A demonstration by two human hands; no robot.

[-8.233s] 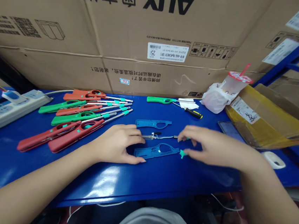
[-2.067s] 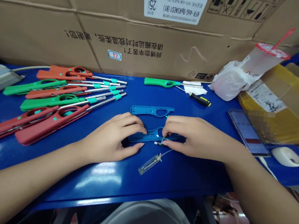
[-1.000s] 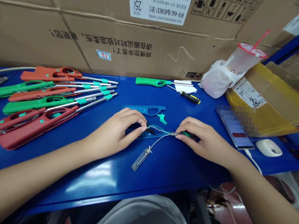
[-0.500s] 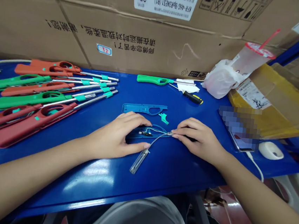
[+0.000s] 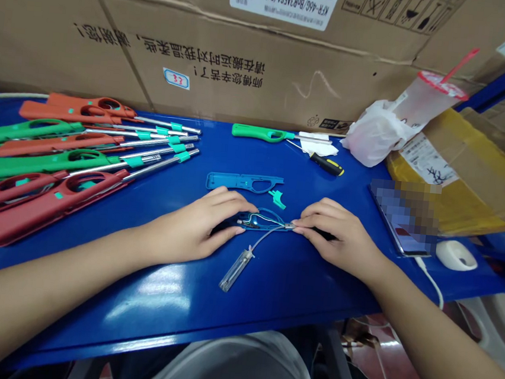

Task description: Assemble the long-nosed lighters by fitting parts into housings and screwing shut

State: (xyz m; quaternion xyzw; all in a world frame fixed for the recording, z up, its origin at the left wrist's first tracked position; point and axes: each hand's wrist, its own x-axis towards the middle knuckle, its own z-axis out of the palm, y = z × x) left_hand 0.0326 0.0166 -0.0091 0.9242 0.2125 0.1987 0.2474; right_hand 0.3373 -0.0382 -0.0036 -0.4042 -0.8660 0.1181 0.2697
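My left hand point(image 5: 202, 223) is closed round the left end of a blue lighter casing half point(image 5: 255, 226), thumb in front and fingers behind. White and blue wires run along this half. At its right end my right hand point(image 5: 337, 236) pinches a small metal nozzle point(image 5: 289, 225) between thumb and fingertips. A thin clear tube point(image 5: 266, 235) leads from there to a clear fuel tank point(image 5: 236, 269), which lies on the table in front of the casing. Behind my hands lie the other blue casing half point(image 5: 230, 181) and a teal trigger point(image 5: 277, 200).
Several red, orange and green long-necked lighters point(image 5: 54, 209) lie at left. A green lighter point(image 5: 258, 132) and a screwdriver point(image 5: 326, 164) lie at the back. At right are a phone point(image 5: 395, 218), a white earbud case point(image 5: 457, 255), a yellow-taped box point(image 5: 472, 175) and a bagged cup point(image 5: 426, 102).
My left thumb has moved from the clear tube, near the fuel tank, up to the casing half. My right hand keeps its pinch at the nozzle. The view has shifted slightly.
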